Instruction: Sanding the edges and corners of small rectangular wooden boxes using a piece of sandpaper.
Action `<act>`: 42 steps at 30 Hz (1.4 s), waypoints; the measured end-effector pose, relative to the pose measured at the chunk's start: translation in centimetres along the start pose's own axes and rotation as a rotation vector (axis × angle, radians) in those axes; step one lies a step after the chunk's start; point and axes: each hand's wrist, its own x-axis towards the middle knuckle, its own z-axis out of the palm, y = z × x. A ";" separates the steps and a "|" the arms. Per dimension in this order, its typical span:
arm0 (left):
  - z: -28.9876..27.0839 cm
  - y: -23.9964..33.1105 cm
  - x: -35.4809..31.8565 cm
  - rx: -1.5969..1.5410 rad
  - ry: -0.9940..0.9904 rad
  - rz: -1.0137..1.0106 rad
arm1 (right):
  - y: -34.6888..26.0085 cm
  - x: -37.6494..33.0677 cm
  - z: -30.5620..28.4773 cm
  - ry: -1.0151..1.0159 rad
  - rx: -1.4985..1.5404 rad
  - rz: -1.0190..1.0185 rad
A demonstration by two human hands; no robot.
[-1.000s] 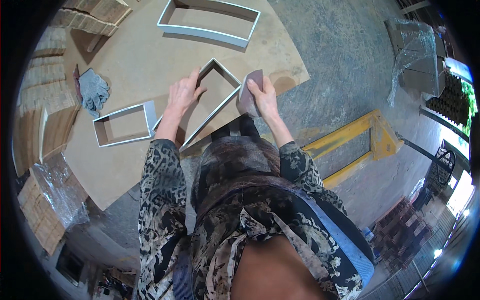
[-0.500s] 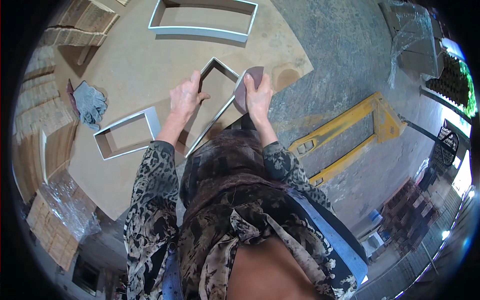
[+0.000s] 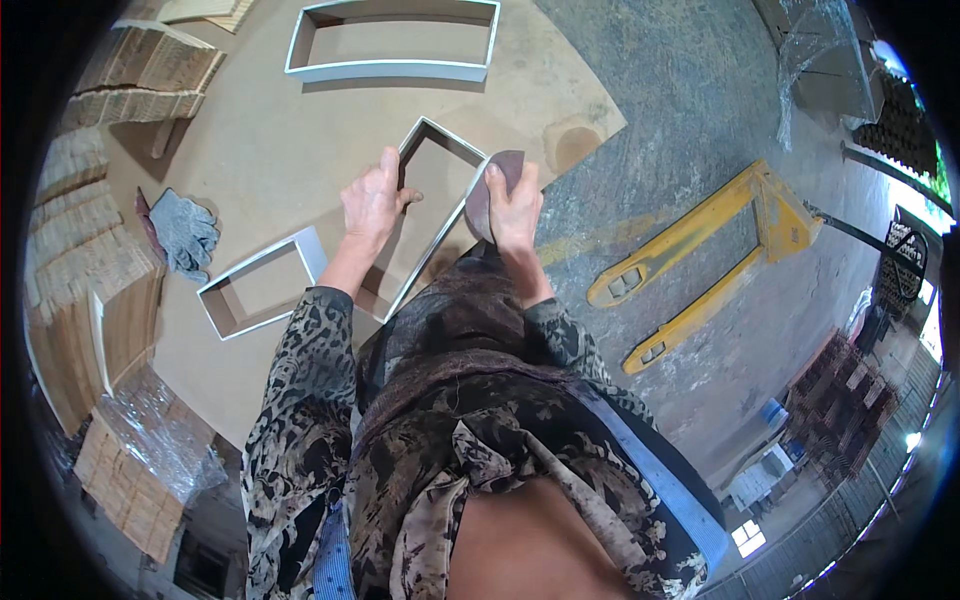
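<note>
A narrow rectangular frame [image 3: 453, 139] with pale edges and brown inner walls stands on the board in front of me, slanting from upper right to lower left. My left hand [image 3: 372, 205] grips its left long side, with the thumb reaching over the inside. In my right hand [image 3: 517, 210] is a round, purplish-brown piece of sandpaper [image 3: 481, 208], bent and pressed against the frame's right long side near its far corner. Part of the frame's left wall is hidden behind my left hand and forearm.
A smaller frame [image 3: 312, 252] lies left of my forearm, and a larger white one [image 3: 390, 72] at the far side of the tan board [image 3: 250, 130]. Grey gloves [image 3: 185, 232] rest by stacked wooden pieces [image 3: 125, 265]. A yellow pallet jack [image 3: 785, 220] stands on the floor at right.
My right hand and the sandpaper have slid slightly nearer along the frame's right side. My left hand keeps its hold. The whole view has shifted a little.
</note>
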 end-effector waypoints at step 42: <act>0.3 -0.4 0.2 0.036 0.074 0.033 | -1.5 0.6 -0.5 -0.035 0.068 0.097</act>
